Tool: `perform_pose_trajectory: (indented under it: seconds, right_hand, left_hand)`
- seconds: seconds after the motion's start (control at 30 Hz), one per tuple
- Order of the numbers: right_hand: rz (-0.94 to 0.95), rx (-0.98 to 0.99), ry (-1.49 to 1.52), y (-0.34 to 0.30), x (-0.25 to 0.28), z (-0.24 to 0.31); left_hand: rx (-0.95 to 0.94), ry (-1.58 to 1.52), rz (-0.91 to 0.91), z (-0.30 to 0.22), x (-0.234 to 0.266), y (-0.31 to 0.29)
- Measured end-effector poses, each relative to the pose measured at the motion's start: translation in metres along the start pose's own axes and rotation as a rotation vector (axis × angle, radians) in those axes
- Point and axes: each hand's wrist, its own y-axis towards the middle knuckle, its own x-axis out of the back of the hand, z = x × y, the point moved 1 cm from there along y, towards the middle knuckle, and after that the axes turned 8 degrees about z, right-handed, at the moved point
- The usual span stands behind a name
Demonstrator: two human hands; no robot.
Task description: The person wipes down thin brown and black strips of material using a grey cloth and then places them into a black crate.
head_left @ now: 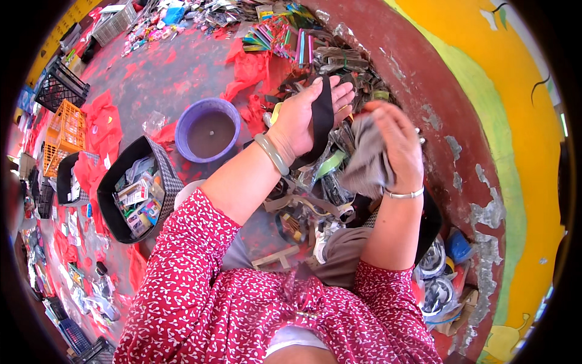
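Note:
My left hand (pixel 303 115) is raised palm up, its fingers stretched out. A wide black strap (pixel 322 118) runs across its palm under the thumb and hangs down past the wrist. To its right, my right hand (pixel 397 145) grips a crumpled grey cloth (pixel 367 161), which droops from the fingers; its fingertips are somewhat blurred. Below both hands lies a pile of straps, belts and clear-wrapped goods, among them a light green band (pixel 330 164). The far end of the black strap is hidden.
A purple basin (pixel 208 130) of murky water stands left of my left arm. Beyond it are a checked black bin (pixel 159 167) of small packages and an orange crate (pixel 65 130). A peeling painted wall (pixel 485 151) rises on the right. Red plastic sheeting (pixel 248 73) litters the floor.

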Motion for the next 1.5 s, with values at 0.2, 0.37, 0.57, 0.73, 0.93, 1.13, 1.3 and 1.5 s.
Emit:
perform_pose_trajectory:
  seconds: [0.2, 0.37, 0.57, 0.73, 0.93, 1.13, 1.3, 1.5]
  right_hand:
    - [0.068, 0.763, -0.958, 0.005, -0.052, -0.034]
    - [-0.128, 0.920, -1.119, 0.015, -0.052, -0.045]
    - [-0.259, 0.616, -0.929, 0.029, -0.027, -0.046]
    - [-0.197, 0.263, -0.832, 0.046, 0.009, -0.048]
    - [-0.473, 0.485, -0.411, 0.025, 0.013, -0.022]
    - [0.001, 0.957, -1.060, -0.010, -0.057, -0.049]
    - [-0.178, 0.937, -1.082, 0.016, -0.044, -0.040]
    - [-0.328, 0.489, -1.015, 0.043, -0.004, -0.040]
  left_hand:
    - [0.049, -0.212, -0.072, 0.005, -0.009, -0.003]
    - [0.168, -0.067, -0.008, 0.010, -0.006, -0.010]
    - [0.156, 0.320, 0.015, 0.041, -0.025, -0.020]
    - [0.324, 0.130, 0.260, 0.050, -0.023, -0.023]
    - [0.277, -0.368, 0.296, 0.024, 0.008, -0.017]
    - [0.092, -0.175, -0.023, 0.007, -0.011, -0.005]
    - [0.174, -0.029, -0.095, 0.032, -0.017, -0.016]
    - [0.255, -0.032, 0.108, 0.046, -0.025, -0.022]
